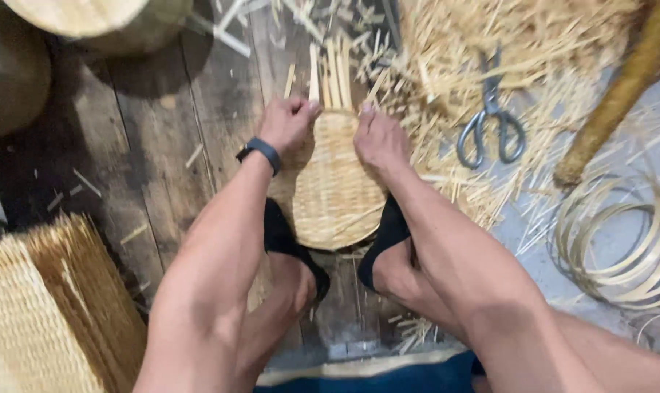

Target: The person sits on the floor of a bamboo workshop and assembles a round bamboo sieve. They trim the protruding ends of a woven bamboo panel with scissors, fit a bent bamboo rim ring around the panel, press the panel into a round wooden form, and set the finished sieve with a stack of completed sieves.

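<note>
Both hands are down on a small round woven bamboo mat that lies flat on the dark wooden plank floor, dead centre of the frame, between the person's two feet in black slip-on shoes. The left hand, with a dark wristband just behind it, has its fingers curled shut on the mat's upper left edge. The right hand presses on the upper right edge, fingers bent down onto the weave; can't really tell if it's pinching a strip or just pushing. Loose pale upright bamboo strips stick out from the top of the mat between the two hands.

No packages, labels or signs anywhere that I can see.

Upper right is a big messy pile of straw-coloured bamboo offcuts, with grey metal scissors lying on it, well apart from the right hand. A thick brownish bamboo pole runs down from the top right corner, and coiled thin bamboo strips sit at the right edge. Lower left has a stack of woven bamboo panels. The openest bit of floor is left of the left arm.
</note>
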